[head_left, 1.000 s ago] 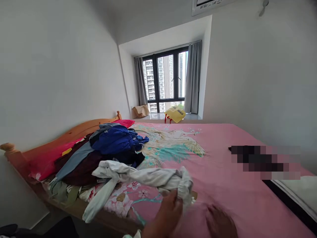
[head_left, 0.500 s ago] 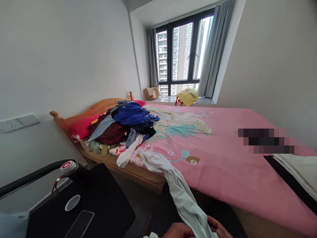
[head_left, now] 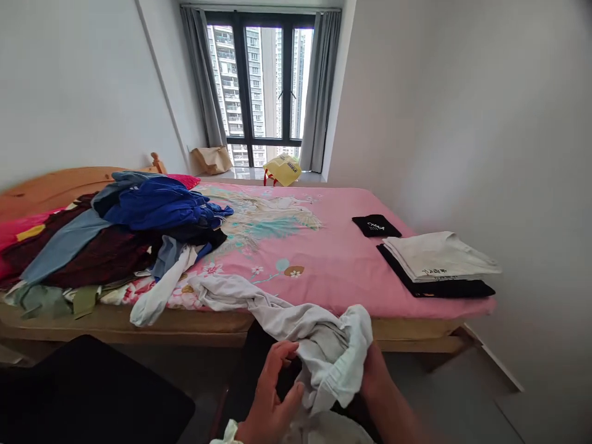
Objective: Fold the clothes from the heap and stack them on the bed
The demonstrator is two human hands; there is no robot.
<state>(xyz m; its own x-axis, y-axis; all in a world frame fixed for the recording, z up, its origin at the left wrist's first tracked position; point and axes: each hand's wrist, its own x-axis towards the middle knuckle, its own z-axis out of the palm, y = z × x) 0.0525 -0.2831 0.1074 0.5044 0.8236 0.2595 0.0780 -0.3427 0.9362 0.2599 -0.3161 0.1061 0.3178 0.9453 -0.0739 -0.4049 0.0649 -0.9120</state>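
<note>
A pale grey-white long garment, with a gathered elastic edge, stretches from the bed's near edge to my hands. My right hand is at its bunched end and holds it up; the fingers are hidden behind or inside the cloth. Just left of the bunch is my left hand, its thumb and fingers apart and curved, with nothing gripped between them. A white cloth band circles my left wrist.
A heap of clothes lies on the bed's left. Folded white clothing rests over black cloth at right, near a folded black piece. A black chair or table surface stands lower left. A yellow bag is by the window.
The view has swung right. The garment's near end is now raised and bunched at my right hand. My left hand has come off the cloth and opened.
</note>
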